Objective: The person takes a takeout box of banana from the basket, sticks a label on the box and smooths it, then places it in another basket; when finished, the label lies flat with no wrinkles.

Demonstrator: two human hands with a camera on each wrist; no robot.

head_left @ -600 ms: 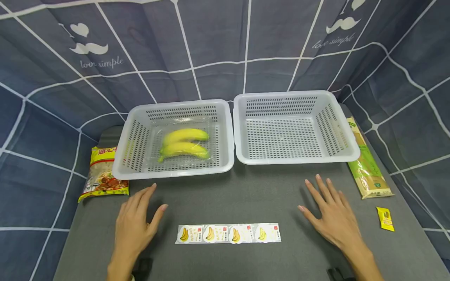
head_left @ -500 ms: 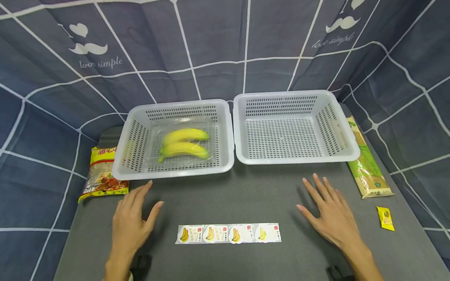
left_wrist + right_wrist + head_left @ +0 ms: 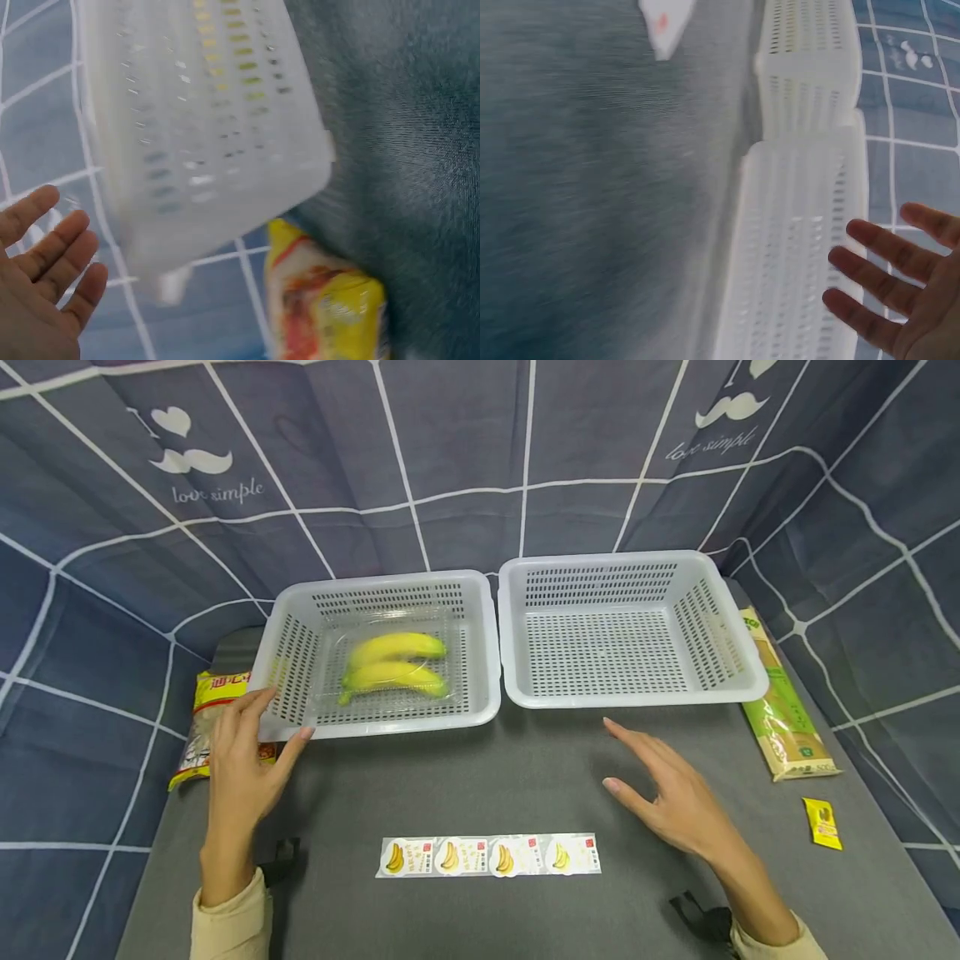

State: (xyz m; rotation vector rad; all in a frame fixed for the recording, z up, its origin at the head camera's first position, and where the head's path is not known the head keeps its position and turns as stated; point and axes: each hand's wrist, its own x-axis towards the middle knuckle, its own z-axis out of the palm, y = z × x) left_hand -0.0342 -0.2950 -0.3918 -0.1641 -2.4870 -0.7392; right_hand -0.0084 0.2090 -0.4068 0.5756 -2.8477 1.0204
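The work seems barely begun: 2 bananas (image 3: pixel 396 677) lie in a clear box (image 3: pixel 330 681) inside the left basket (image 3: pixel 405 727), the left hand (image 3: pixel 243 756) at its near-left corner, the right hand (image 3: pixel 678 797) well to its right, both with loose fingers holding nothing, and a strip of 4 stickers (image 3: pixel 487 856) in front of it, seemingly unused.

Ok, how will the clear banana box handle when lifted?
The clear box looks thin-walled, so it may flex if squeezed. Its glossy surface could slip. Two bananas leave room inside, so they'd probably slide if tilted.
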